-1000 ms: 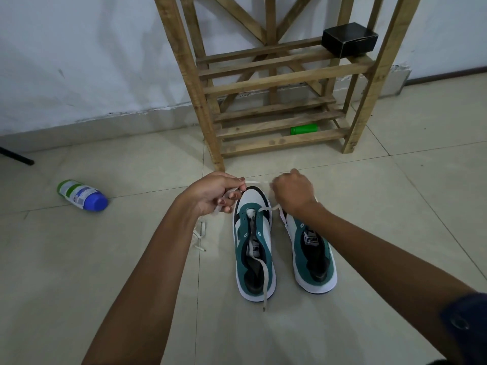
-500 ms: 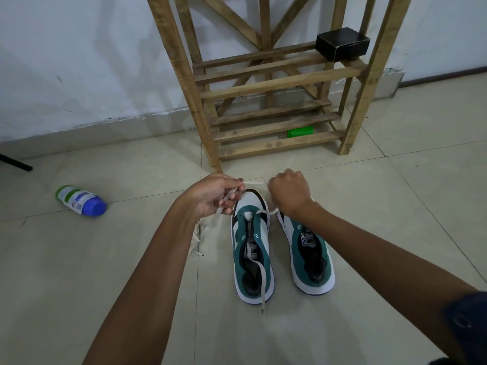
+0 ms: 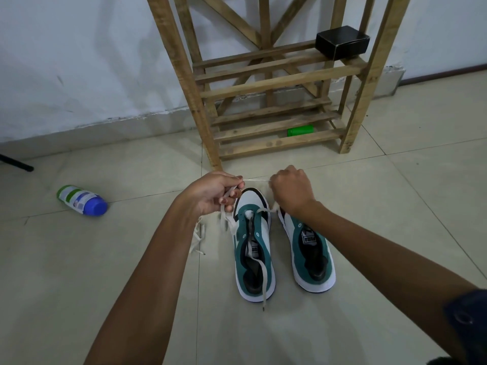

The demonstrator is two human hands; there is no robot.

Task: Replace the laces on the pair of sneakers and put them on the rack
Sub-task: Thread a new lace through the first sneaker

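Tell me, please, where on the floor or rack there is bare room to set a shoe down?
Bare tile lies right of the right sneaker and between the bottle and left forearm. The rack's middle shelf is free left of the black box. It is crowded by the hands, lace and left sneaker.

Two teal-and-white sneakers, the left sneaker [image 3: 253, 248] and the right sneaker [image 3: 309, 254], are set side by side on the floor, toes toward a wooden rack [image 3: 276, 83], while a white lace [image 3: 257, 180] is stretched taut above the toes.
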